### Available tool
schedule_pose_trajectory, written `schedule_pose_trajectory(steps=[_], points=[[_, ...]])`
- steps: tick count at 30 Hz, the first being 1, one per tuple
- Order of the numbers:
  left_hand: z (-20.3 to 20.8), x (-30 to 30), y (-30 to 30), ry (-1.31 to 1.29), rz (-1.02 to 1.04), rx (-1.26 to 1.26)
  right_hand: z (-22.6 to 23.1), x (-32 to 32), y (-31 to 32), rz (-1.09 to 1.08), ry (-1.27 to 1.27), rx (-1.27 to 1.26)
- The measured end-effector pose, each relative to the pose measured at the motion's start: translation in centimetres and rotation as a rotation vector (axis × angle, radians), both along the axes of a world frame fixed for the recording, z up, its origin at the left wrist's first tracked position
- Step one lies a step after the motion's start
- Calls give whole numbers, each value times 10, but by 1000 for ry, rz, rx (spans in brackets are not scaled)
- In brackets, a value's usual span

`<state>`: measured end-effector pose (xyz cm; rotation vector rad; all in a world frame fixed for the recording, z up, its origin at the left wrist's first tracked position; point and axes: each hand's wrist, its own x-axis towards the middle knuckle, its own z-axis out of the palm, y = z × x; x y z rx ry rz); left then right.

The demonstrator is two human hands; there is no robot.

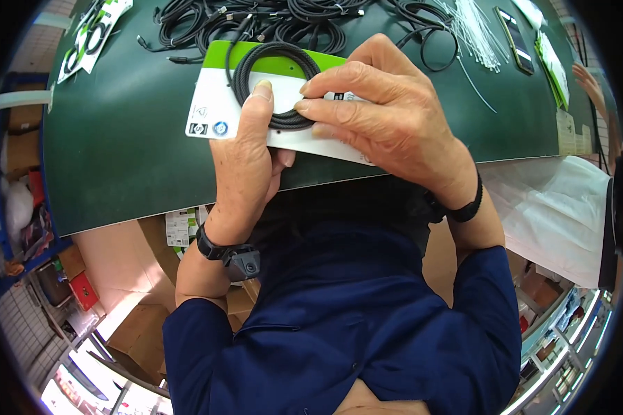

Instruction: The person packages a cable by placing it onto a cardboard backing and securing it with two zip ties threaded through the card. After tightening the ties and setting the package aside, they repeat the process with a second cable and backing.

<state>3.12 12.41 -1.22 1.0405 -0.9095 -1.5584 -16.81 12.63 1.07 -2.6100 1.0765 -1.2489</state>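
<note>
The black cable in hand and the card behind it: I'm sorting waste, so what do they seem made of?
Black cable: probably a matte braided fabric sleeve, by its fine woven texture; the core is hidden.
Card: likely smooth paperboard, since it looks thin and flat, printed green and white; any plastic coating is unclear.

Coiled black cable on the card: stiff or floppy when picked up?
The coiled black cable seems bendy yet springy, holding round loops. Its braided-looking surface probably isn't slippery. Its stacked loops may spread once the left hand releases.
</note>
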Motion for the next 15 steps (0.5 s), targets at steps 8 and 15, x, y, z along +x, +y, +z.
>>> schedule_pose_trajectory(steps=[8, 15], points=[[-8, -1, -1, 32, -82, 40, -11, -1, -8, 97, -48, 155], [-19, 2, 3, -121, -185, -24, -18, 13, -11, 72, -75, 153]])
